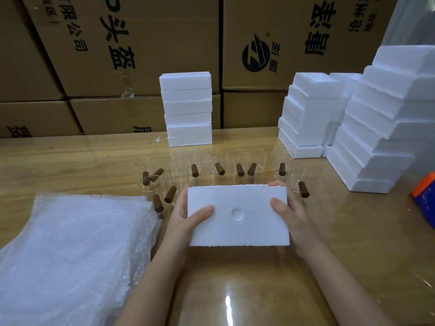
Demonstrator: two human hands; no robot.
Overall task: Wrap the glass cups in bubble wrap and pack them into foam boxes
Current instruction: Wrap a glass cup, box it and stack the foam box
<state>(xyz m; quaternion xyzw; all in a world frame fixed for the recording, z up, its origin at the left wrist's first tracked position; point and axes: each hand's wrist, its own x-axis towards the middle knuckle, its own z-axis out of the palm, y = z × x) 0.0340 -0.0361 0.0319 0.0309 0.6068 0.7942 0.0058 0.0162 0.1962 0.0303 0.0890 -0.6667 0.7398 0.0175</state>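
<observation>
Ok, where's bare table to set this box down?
Bare table lies nearside of the foam box, bordered left by the bubble wrap. Also right of the right hand, before the foam stacks. Crowded behind: glass cups.

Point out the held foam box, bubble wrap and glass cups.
held foam box (237,231): head view, top face.
bubble wrap (77,250): head view, stack's middle.
glass cups (219,168): head view, one brown handle.

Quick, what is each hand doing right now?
Left hand: grips the left end of the foam box.
Right hand: grips its right end.
</observation>
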